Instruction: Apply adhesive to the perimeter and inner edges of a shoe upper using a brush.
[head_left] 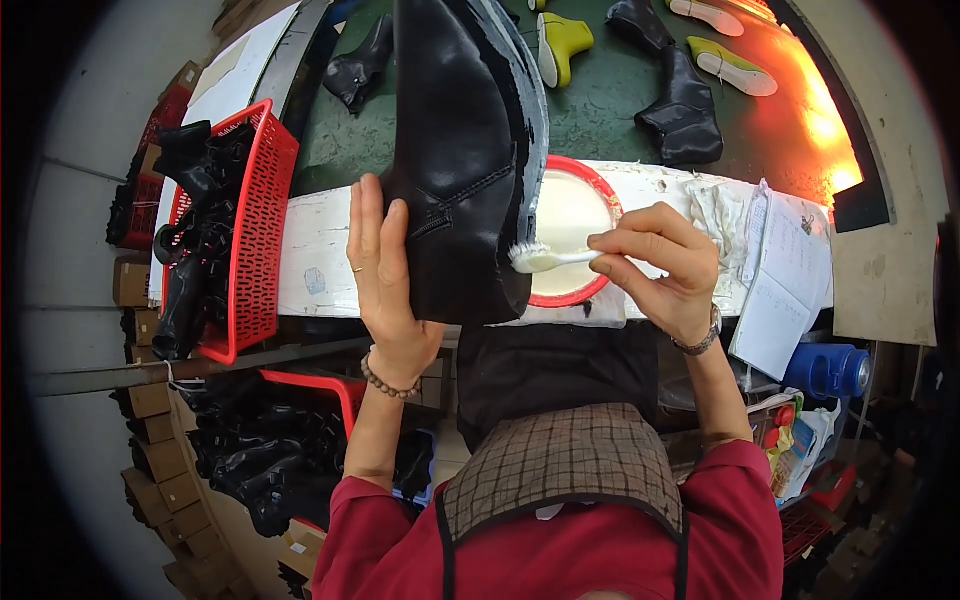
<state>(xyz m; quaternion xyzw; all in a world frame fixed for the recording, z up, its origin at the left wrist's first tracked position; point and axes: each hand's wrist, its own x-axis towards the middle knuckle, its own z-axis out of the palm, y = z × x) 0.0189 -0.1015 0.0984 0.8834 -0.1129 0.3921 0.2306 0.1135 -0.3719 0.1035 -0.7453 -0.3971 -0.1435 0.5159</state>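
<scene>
My left hand (385, 270) grips a large black leather boot (455, 190) from its left side, fingers stretched along it and the thumb hidden behind. A short zip shows on the boot's side, and a grey-white coated band runs down its right edge. My right hand (665, 265) pinches the handle of a small white toothbrush (545, 260) between thumb and fingertips. The toothbrush's bristles touch the boot's right edge, near the lower end. Behind the brush, a round red-rimmed bowl (612, 190) of creamy white liquid sits on a white board, partly covered by the boot.
A red basket (265, 190) full of black boot pieces stands at left, another below it. Black boots (690, 115) and yellow-green ones (565, 45) lie on the green surface (590, 120), which glows orange at right. Papers (785, 270) and a blue bottle (825, 370) are at right.
</scene>
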